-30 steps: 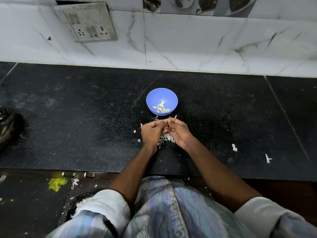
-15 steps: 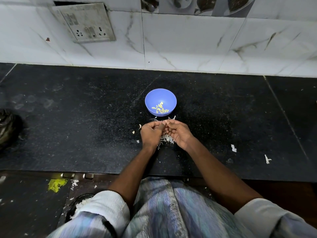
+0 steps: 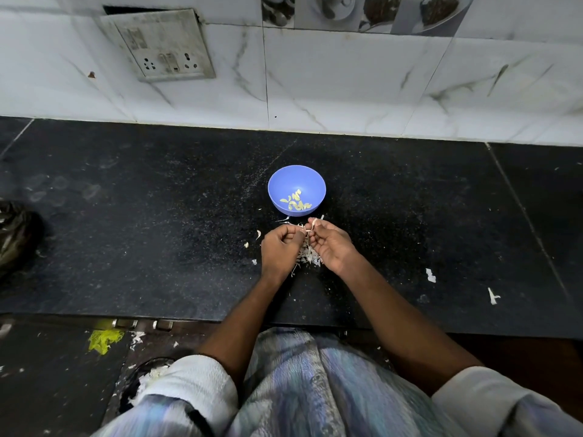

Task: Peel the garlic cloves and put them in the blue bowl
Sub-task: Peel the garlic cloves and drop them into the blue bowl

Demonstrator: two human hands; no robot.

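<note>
1. Two hands meet at frame centre: the left hand (image 3: 281,247) and right hand (image 3: 331,244), fingers curled, pinch a garlic clove (image 3: 308,229) between their tips.
2. The blue bowl (image 3: 296,190) sits just above, slightly nearer the right hand.
3. The clove is too small to read its long axis.

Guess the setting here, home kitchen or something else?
Likely a home kitchen: black stone counter, tiled wall with a switch-and-socket plate, and a blue bowl holding peeled garlic cloves.
</note>
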